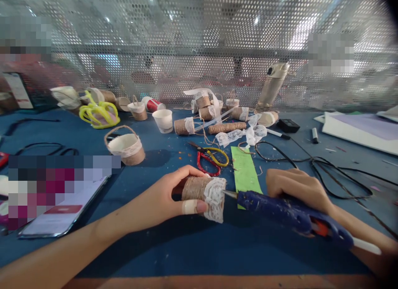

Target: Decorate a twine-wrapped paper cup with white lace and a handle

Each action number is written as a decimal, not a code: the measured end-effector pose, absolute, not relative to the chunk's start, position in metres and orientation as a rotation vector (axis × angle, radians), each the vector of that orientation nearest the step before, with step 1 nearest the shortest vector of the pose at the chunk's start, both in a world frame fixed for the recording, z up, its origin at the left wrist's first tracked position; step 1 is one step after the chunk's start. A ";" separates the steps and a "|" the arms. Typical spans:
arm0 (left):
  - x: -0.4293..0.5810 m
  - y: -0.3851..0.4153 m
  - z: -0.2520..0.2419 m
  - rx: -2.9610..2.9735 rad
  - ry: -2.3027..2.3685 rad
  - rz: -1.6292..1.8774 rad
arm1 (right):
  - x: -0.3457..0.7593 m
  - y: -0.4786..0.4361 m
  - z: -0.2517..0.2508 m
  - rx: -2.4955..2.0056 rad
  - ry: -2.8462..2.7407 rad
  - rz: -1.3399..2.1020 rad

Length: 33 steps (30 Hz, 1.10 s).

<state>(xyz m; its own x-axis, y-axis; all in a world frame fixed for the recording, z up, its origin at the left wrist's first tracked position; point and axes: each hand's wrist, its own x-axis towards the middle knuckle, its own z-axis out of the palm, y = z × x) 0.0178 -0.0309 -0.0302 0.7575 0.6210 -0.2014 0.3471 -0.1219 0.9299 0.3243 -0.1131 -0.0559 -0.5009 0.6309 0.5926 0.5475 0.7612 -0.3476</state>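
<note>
My left hand point(174, 195) is closed around a twine-wrapped cup point(199, 189) lying on its side, with a band of white lace point(216, 200) round its rim. A plaster is on my thumb. My right hand point(297, 187) grips a blue glue gun point(289, 214), and its metal nozzle touches the lace edge of the cup. A white glue stick pokes out of the gun's rear at the right. Both hands rest low over the blue table point(186, 247).
Red and yellow scissors point(209, 158) and a green paper strip point(245, 171) lie just behind the cup. A finished twine basket point(126, 148), a white paper cup point(163, 120), several wrapped cups, lace scraps, black cables point(314, 162), a phone point(62, 214) and a perforated metal screen surround them.
</note>
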 end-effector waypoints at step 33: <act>0.016 -0.032 -0.029 1.808 0.754 0.353 | 0.322 -0.119 -0.052 -0.877 -2.219 0.239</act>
